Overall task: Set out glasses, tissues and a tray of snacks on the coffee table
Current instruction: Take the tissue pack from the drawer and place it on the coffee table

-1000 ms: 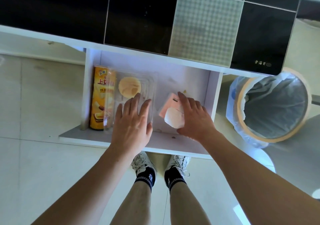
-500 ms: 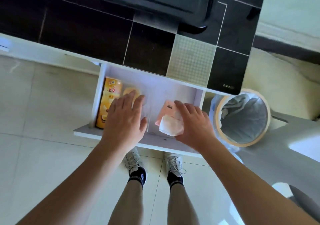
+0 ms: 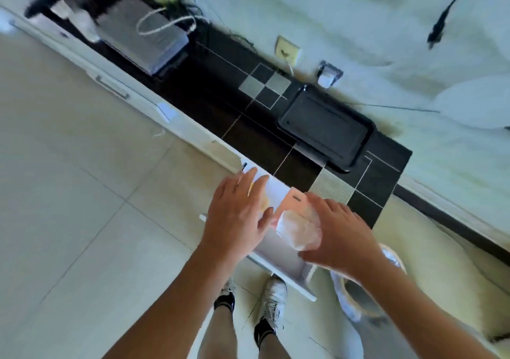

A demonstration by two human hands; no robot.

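Observation:
An open white drawer point(image 3: 281, 253) sticks out below the black tiled cabinet top. My right hand point(image 3: 339, 237) grips a pink tissue pack point(image 3: 294, 202) with a white tissue point(image 3: 299, 230) bulging from its front. My left hand point(image 3: 237, 215) lies flat with straight fingers over the clear snack box point(image 3: 263, 204), of which only a yellow sliver shows between the fingers. A black tray point(image 3: 325, 132) sits on the cabinet top behind the drawer. The picture is blurred.
A lined waste bin point(image 3: 358, 298) stands on the floor right of the drawer. A grey bag with white handles point(image 3: 143, 33) sits far left on the cabinet top. A wall socket point(image 3: 287, 51) is behind. My feet point(image 3: 271, 303) stand under the drawer front.
The view has swung up and tilted, bringing the black tray and cabinet top into sight. Both hands stay on the snack box and tissue pack; the yellow canister is now hidden.

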